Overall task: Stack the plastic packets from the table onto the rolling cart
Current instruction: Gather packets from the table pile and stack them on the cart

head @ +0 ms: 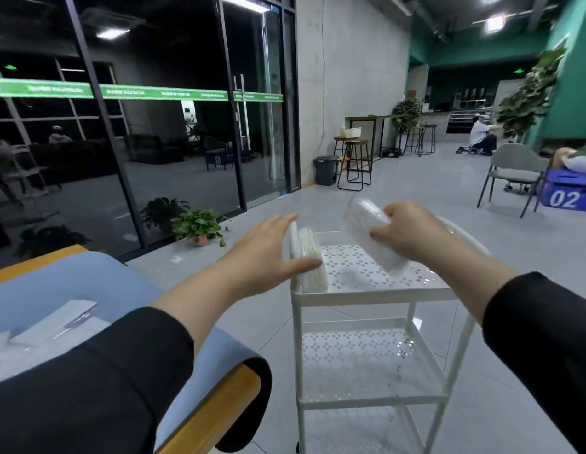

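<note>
While left hand (268,253) rests flat against upright clear packet (309,260), right hand (409,232) grip clasps another (372,237).

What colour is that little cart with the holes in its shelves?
White all over; the rolling cart has perforated shelves, seen clearly in the head view.

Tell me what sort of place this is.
Probably a cafe-style lounge or shared indoor commercial space: a counter with display shelves at the far end, bar stools by a high table, glass doors, and potted plants.
</note>
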The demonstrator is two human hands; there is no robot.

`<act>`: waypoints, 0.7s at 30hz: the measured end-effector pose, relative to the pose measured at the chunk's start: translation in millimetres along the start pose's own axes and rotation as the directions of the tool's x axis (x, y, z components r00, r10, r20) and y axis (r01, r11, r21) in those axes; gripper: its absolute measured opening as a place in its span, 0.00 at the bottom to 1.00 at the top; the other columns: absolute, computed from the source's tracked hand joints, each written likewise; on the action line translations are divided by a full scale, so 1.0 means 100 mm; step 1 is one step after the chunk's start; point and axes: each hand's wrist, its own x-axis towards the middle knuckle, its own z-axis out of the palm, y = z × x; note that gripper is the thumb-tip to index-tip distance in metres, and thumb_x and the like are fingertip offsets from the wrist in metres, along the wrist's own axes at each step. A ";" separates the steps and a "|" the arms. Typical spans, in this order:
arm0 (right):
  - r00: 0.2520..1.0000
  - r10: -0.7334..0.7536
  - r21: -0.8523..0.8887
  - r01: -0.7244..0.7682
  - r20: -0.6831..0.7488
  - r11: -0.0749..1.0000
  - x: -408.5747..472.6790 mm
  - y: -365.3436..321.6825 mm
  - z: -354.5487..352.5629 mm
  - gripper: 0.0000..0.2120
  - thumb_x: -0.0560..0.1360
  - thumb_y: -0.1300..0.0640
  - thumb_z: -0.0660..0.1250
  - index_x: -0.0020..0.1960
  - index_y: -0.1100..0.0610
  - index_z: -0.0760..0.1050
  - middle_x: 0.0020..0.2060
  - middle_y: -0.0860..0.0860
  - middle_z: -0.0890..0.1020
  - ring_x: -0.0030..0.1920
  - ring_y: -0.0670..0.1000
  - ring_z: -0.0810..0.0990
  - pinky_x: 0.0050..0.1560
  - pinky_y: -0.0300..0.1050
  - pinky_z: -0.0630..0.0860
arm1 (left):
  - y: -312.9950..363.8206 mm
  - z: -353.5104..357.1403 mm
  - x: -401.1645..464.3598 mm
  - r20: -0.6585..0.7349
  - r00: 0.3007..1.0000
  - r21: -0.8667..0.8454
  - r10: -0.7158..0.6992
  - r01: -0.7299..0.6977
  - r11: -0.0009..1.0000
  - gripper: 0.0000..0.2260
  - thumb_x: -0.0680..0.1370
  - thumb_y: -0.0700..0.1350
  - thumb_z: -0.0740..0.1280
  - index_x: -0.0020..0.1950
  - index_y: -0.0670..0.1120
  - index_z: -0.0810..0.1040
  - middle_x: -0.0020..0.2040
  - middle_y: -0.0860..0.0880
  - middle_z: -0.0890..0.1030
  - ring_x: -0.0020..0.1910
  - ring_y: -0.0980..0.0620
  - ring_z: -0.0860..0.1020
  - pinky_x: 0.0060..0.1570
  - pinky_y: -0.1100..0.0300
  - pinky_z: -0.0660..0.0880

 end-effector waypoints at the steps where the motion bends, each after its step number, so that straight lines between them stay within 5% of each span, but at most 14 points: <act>1: 1.000 0.006 -0.028 -0.006 0.007 1.000 0.07 -0.03 0.06 0.08 0.74 0.52 0.68 0.42 0.56 0.73 0.36 0.54 0.79 0.36 0.54 0.77 0.32 0.44 0.71 | 0.01 0.01 0.12 -0.007 1.000 -0.028 -0.003 0.003 1.000 0.36 0.79 0.66 0.63 0.82 0.54 0.56 0.81 0.54 0.60 0.79 0.51 0.58 0.78 0.47 0.58; 4: 1.000 0.009 -0.084 -0.009 0.000 0.996 0.22 -0.09 0.25 0.10 0.75 0.51 0.69 0.46 0.57 0.74 0.38 0.54 0.78 0.38 0.56 0.77 0.31 0.43 0.67 | 0.04 0.06 0.43 -0.035 0.999 -0.166 -0.038 0.032 0.986 0.21 0.86 0.56 0.54 0.76 0.51 0.66 0.76 0.51 0.69 0.74 0.51 0.67 0.73 0.51 0.63; 6: 1.000 -0.004 -0.126 0.003 -0.007 0.992 0.25 -0.13 0.37 0.11 0.76 0.50 0.69 0.49 0.58 0.74 0.39 0.54 0.78 0.41 0.58 0.77 0.36 0.45 0.69 | 0.04 0.12 0.63 -0.042 0.998 -0.194 -0.037 0.028 0.981 0.12 0.87 0.52 0.51 0.60 0.50 0.72 0.60 0.50 0.74 0.60 0.50 0.71 0.60 0.55 0.66; 8: 0.999 -0.011 -0.153 0.017 0.036 0.988 0.25 -0.18 0.48 0.11 0.75 0.51 0.69 0.48 0.58 0.74 0.40 0.54 0.78 0.42 0.58 0.76 0.37 0.44 0.69 | 0.04 0.20 0.76 -0.033 0.999 -0.179 -0.040 0.033 0.983 0.14 0.87 0.52 0.49 0.50 0.48 0.69 0.50 0.50 0.74 0.52 0.48 0.71 0.53 0.54 0.65; 11: 0.984 -0.010 -0.120 0.032 0.178 0.992 0.16 -0.28 0.57 0.16 0.77 0.45 0.68 0.49 0.59 0.76 0.37 0.54 0.80 0.38 0.56 0.79 0.33 0.43 0.70 | 0.00 0.34 0.90 0.010 0.998 -0.170 -0.059 0.060 0.984 0.20 0.87 0.54 0.48 0.45 0.44 0.71 0.47 0.47 0.77 0.52 0.44 0.75 0.59 0.48 0.71; 13: 0.965 -0.021 -0.014 0.025 0.262 1.000 0.11 -0.28 0.57 0.24 0.79 0.37 0.62 0.49 0.60 0.77 0.34 0.54 0.79 0.36 0.55 0.83 0.39 0.45 0.78 | -0.03 0.39 0.94 0.012 0.998 -0.166 -0.063 0.064 0.984 0.21 0.87 0.55 0.48 0.47 0.45 0.73 0.52 0.47 0.80 0.56 0.43 0.76 0.63 0.47 0.70; 17: 0.962 0.018 0.323 -0.109 0.271 0.940 0.06 -0.19 0.55 0.26 0.80 0.35 0.58 0.58 0.56 0.80 0.48 0.55 0.84 0.43 0.55 0.86 0.51 0.57 0.83 | -0.04 0.36 0.99 0.033 0.996 -0.203 -0.080 0.085 0.976 0.24 0.87 0.56 0.48 0.66 0.43 0.77 0.67 0.44 0.77 0.68 0.42 0.73 0.68 0.51 0.66; 21: 0.975 -0.006 0.279 -0.057 0.221 0.959 0.06 -0.09 0.58 0.22 0.81 0.40 0.60 0.54 0.58 0.81 0.48 0.57 0.86 0.41 0.53 0.86 0.53 0.56 0.82 | -0.02 0.32 1.07 0.091 0.995 -0.183 -0.046 0.062 0.981 0.25 0.87 0.56 0.47 0.71 0.43 0.74 0.72 0.44 0.74 0.71 0.43 0.71 0.67 0.54 0.64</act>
